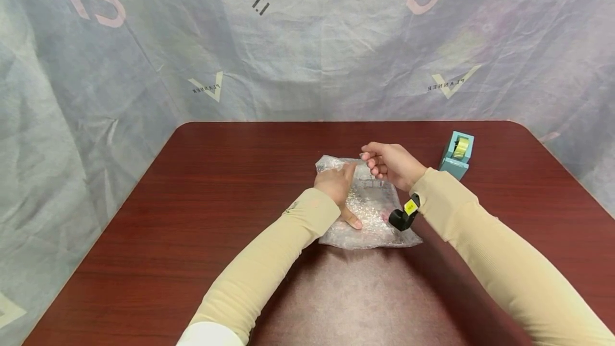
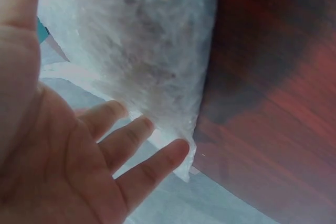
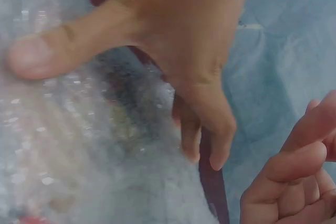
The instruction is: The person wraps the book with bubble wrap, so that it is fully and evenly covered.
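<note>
A package of clear bubble wrap (image 1: pixel 370 202) lies on the table, its edges crumpled. Through the film, a reddish spot and a dark, yellowish patch show faintly. My left hand (image 1: pixel 334 186) rests along its left side, thumb spread over the top. In the left wrist view, the left fingers (image 2: pixel 152 174) extend against the wrap's edge. Over the package's far right corner hovers my right hand (image 1: pixel 391 163), fingers loosely curled with nothing visible between them. The right wrist view catches those curled fingers (image 3: pixel 294 182) at its lower right, apart from the wrap.
A teal tape dispenser (image 1: pixel 454 167) with a yellowish roll stands on the table just beyond the right wrist. The dark red wooden table (image 1: pixel 216 175) has rounded far corners. A grey printed cloth (image 1: pixel 307 41) hangs behind it and along the sides.
</note>
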`<control>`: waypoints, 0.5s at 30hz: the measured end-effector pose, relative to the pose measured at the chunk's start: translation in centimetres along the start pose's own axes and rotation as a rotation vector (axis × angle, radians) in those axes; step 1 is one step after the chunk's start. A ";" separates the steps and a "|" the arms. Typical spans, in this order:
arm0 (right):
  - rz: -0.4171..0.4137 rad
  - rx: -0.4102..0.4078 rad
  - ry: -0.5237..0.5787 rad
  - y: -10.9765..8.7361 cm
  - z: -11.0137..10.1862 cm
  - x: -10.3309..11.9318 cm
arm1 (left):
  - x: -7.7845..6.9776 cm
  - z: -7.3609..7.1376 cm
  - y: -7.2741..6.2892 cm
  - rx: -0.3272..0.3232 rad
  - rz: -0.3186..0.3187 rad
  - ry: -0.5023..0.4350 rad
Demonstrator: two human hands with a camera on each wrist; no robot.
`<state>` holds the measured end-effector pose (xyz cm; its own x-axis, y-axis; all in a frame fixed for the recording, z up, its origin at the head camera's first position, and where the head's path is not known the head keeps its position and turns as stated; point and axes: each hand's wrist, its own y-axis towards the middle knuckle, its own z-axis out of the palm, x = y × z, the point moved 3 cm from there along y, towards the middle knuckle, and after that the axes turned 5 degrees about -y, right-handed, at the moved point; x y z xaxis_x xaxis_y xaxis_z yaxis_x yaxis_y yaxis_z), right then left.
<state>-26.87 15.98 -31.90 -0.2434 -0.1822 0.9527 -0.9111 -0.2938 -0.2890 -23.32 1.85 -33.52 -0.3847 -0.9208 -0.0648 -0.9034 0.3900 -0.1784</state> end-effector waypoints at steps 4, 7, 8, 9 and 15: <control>0.002 -0.001 0.010 0.7 0.3 0.6 | 0.1 0.2 0.3 0.021 -0.023 0.038; 0.010 -0.007 0.017 1.2 0.5 0.6 | 0.1 0.3 0.4 0.035 -0.033 0.056; 0.017 -0.007 0.017 1.2 0.5 0.5 | 0.1 0.2 0.4 0.035 -0.034 0.060; 0.029 -0.009 0.017 1.3 0.5 0.3 | 0.1 0.2 0.3 0.033 -0.035 0.061; 0.104 0.011 -0.026 0.8 0.3 -1.3 | 0.0 0.1 0.1 0.014 -0.033 0.053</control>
<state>-27.20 15.73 -33.37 -0.3277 -0.2368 0.9146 -0.8777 -0.2820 -0.3875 -23.41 1.87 -33.62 -0.3647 -0.9311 -0.0065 -0.9131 0.3590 -0.1936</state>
